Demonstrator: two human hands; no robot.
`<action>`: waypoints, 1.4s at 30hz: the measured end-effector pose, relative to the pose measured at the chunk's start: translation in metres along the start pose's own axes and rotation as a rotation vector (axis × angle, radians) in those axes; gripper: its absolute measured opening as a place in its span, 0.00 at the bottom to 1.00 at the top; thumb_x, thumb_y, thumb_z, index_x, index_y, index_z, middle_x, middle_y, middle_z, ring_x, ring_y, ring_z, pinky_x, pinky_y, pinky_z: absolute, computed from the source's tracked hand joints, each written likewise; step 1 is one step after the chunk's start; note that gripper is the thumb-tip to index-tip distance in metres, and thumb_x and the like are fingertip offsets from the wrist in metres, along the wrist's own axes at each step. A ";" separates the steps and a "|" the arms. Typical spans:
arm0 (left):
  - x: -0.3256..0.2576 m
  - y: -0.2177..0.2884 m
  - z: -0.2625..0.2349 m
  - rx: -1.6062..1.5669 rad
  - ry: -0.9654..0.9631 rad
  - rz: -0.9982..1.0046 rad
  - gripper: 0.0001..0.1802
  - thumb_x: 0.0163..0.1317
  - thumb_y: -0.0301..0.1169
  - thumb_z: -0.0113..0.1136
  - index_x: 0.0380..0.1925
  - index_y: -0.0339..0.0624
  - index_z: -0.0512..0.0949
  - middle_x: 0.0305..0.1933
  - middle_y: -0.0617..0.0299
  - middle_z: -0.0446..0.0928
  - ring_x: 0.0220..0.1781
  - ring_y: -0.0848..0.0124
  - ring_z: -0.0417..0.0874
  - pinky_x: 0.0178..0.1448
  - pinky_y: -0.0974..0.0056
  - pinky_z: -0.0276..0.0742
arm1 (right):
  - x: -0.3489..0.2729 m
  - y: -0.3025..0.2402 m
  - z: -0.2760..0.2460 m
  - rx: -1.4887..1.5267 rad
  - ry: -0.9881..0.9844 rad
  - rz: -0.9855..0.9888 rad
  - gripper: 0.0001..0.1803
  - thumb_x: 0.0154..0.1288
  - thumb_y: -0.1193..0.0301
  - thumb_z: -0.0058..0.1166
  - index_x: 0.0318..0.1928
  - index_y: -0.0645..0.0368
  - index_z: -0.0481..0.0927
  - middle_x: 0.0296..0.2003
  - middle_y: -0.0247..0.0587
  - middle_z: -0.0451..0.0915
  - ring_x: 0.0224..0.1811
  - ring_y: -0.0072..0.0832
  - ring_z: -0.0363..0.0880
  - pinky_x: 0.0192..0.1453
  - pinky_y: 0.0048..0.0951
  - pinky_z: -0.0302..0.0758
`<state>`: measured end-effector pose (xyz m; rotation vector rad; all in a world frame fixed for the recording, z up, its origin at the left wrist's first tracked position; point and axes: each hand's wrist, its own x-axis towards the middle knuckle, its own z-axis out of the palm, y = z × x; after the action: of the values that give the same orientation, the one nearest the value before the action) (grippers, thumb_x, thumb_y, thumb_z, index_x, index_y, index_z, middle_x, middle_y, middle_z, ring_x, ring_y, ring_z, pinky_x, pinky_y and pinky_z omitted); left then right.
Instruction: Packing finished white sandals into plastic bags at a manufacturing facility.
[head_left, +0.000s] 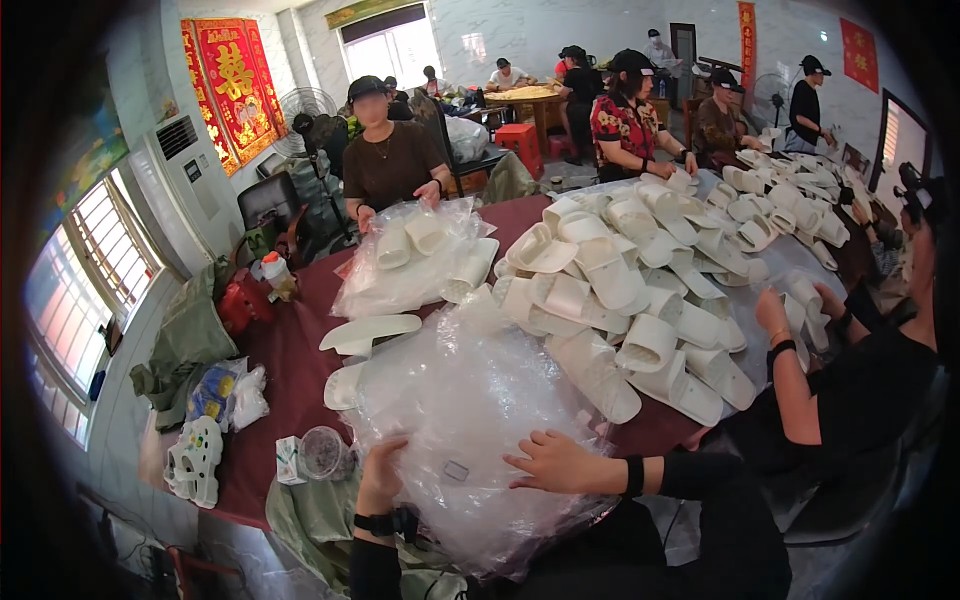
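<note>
A broad pile of clear plastic bags (480,385) lies before me, reaching over the table's near edge. My left hand (380,476) grips its left edge, with some fingers hidden by the plastic. Spread flat on the right part of the pile is my right hand (562,464), its fingers apart and holding nothing. White slippers (372,331) lie just past the bags on the left. To the right rises a large heap of white slippers (640,290).
Across the dark red table (285,375), a person (395,160) handles bagged slippers (405,245). A co-worker (840,390) works close on my right. Decorated white clogs (195,462), a clear round tub (326,453) and a small box (290,461) stand at left.
</note>
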<state>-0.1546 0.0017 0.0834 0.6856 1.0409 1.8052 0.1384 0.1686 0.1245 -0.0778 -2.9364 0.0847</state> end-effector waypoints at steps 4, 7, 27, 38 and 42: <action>0.001 -0.016 -0.008 0.054 -0.035 0.104 0.22 0.50 0.29 0.66 0.47 0.34 0.75 0.53 0.51 0.74 0.56 0.59 0.75 0.62 0.56 0.71 | 0.013 -0.010 -0.015 0.012 0.371 -0.004 0.28 0.62 0.49 0.52 0.55 0.54 0.73 0.55 0.48 0.69 0.58 0.41 0.68 0.58 0.43 0.66; -0.008 0.014 0.047 0.062 -0.145 0.222 0.25 0.47 0.26 0.69 0.48 0.37 0.74 0.52 0.51 0.75 0.54 0.58 0.77 0.58 0.55 0.75 | 0.017 -0.016 -0.027 0.048 0.437 0.063 0.30 0.62 0.50 0.52 0.59 0.52 0.69 0.65 0.53 0.61 0.66 0.45 0.60 0.65 0.49 0.60; -0.005 -0.029 0.046 -0.140 0.519 -0.153 0.24 0.56 0.22 0.60 0.53 0.33 0.66 0.48 0.51 0.74 0.53 0.59 0.74 0.56 0.58 0.74 | 0.009 -0.026 0.066 0.005 -0.128 0.322 0.34 0.65 0.40 0.38 0.70 0.32 0.57 0.68 0.49 0.57 0.69 0.58 0.53 0.66 0.66 0.48; -0.007 -0.054 0.019 0.181 0.568 -0.232 0.26 0.51 0.17 0.64 0.52 0.32 0.68 0.46 0.55 0.76 0.46 0.66 0.79 0.52 0.63 0.76 | 0.008 -0.039 0.079 0.262 -0.279 0.553 0.34 0.63 0.47 0.47 0.69 0.34 0.60 0.72 0.47 0.47 0.72 0.58 0.41 0.69 0.65 0.40; -0.007 -0.052 0.020 0.165 0.597 -0.292 0.25 0.52 0.15 0.62 0.51 0.32 0.68 0.47 0.54 0.76 0.47 0.65 0.79 0.52 0.63 0.76 | 0.003 -0.041 0.087 0.288 -0.263 0.562 0.33 0.63 0.47 0.47 0.69 0.32 0.60 0.71 0.48 0.48 0.72 0.57 0.42 0.69 0.65 0.40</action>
<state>-0.1133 0.0149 0.0475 0.0618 1.6029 1.7082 0.1160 0.1239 0.0427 -0.9041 -3.0191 0.6401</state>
